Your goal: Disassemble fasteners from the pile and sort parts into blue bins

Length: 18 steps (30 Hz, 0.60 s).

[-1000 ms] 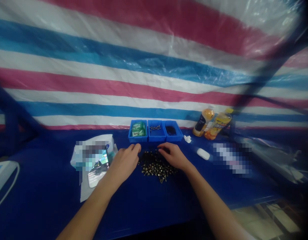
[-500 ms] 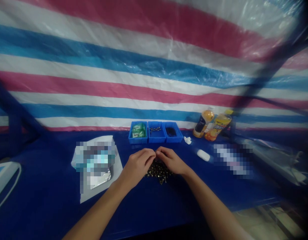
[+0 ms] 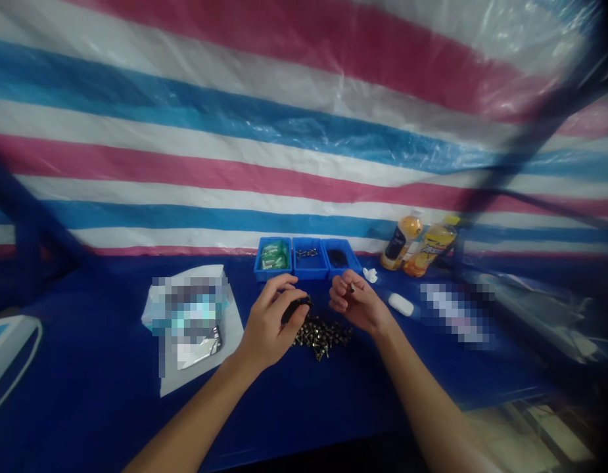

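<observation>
Small dark pieces (image 3: 294,307) show between the curved fingers and thumb of my left hand (image 3: 269,322), which is closed around them. Their kind is too small to make out. A pinch of my right hand (image 3: 363,303) holds one small dark metal piece (image 3: 351,288), its fingers curled upward. Below and between both hands lies a heap of small brassy and dark metal parts (image 3: 323,338) on the blue table surface (image 3: 304,407).
Three blue bins stand behind the hands: one with green-and-white packets (image 3: 274,256), one with small metal parts (image 3: 306,253), one with black bits (image 3: 337,257). Right are crumpled tissue (image 3: 369,275), a white case (image 3: 401,304) and two drink bottles (image 3: 430,247). Left lies a plastic bag (image 3: 153,305).
My hands, whose fingertips met above the heap, have moved apart. The right hand went right and turned its fingers up, showing the small piece; dark pieces now show in the left.
</observation>
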Tool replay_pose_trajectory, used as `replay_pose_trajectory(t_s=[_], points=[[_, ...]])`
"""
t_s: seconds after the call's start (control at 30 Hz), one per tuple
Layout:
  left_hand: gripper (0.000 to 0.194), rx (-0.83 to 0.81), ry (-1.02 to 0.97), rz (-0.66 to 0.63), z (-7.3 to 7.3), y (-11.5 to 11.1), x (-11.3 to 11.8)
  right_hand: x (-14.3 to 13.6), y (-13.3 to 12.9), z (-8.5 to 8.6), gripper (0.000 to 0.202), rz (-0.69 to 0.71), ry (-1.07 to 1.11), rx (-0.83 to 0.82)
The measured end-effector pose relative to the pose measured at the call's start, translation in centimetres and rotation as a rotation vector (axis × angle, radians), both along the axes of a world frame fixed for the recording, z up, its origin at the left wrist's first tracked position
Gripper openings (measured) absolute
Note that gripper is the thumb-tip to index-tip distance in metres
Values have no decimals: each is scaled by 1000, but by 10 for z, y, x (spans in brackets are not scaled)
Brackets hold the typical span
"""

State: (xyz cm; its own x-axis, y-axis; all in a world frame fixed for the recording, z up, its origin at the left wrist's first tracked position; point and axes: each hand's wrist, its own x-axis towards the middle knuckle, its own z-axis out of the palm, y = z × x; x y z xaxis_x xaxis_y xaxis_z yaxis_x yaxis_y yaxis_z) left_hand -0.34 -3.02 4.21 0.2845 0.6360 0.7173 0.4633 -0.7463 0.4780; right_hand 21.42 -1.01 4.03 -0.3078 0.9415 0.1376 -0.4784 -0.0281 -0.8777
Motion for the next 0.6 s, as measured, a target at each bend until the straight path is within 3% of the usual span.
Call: replay_pose_trajectory(t_s=[0.13, 0.23, 0.37, 0.47, 0.6], points=[[17, -26, 12, -18, -1, -1, 1, 2, 2, 1, 36, 36, 22, -38], [16, -33, 13, -23, -1, 0, 2, 4, 9, -5, 32, 51, -146, -118], [14, -31, 2, -11, -1, 1, 1, 9, 22, -19, 35, -140, -393, -208], [13, -25, -15, 3, -2, 3, 1, 13, 30, -26, 37, -310, -324, -239], [11, -18, -36, 19, -2, 4, 1, 19, 36, -29, 44, -411, -324, -238]])
